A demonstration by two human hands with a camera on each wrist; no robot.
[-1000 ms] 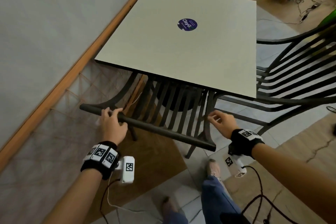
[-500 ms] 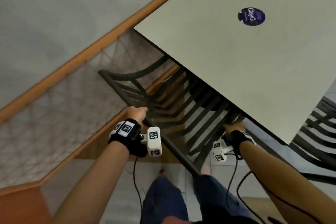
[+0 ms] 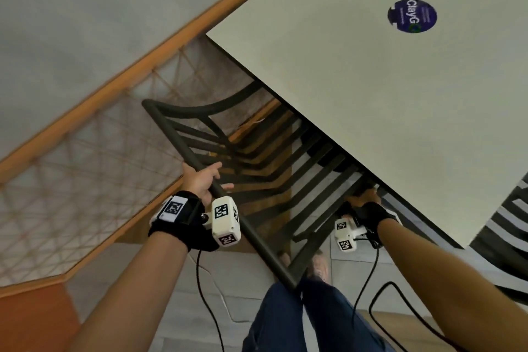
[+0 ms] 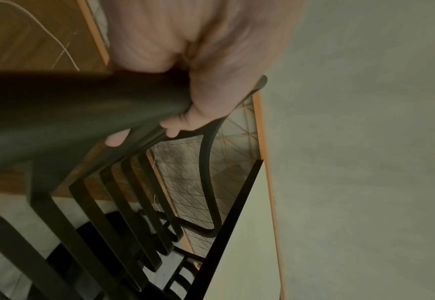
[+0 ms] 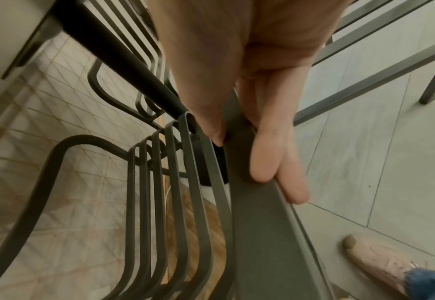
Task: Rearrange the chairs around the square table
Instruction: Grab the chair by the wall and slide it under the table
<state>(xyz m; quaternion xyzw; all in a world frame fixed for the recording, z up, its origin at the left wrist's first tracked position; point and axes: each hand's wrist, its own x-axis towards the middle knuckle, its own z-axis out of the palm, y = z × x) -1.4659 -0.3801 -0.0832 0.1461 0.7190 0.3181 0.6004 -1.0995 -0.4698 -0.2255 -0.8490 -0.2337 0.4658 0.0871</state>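
A dark slatted chair (image 3: 257,174) stands tucked under the pale square table (image 3: 371,94), its seat hidden beneath the top. My left hand (image 3: 217,177) grips the chair's top rail (image 4: 83,105); in the left wrist view its fingers (image 4: 172,132) curl round the bar. My right hand (image 3: 364,197) is low at the table's edge. In the right wrist view this hand (image 5: 239,150) pinches the flat right armrest (image 5: 262,223) between thumb and fingers (image 5: 270,162).
A grey wall with an orange rail and a lattice panel (image 3: 85,166) runs close along the chair's left side. A second slatted chair (image 3: 508,217) stands at the table's right side. My legs (image 3: 300,317) and feet are right behind the held chair. Cables hang from both wrists.
My right hand has gone from beside the top rail's right end down to the armrest and taken hold of it. The left hand stays on the rail. My view has swung left and closer.
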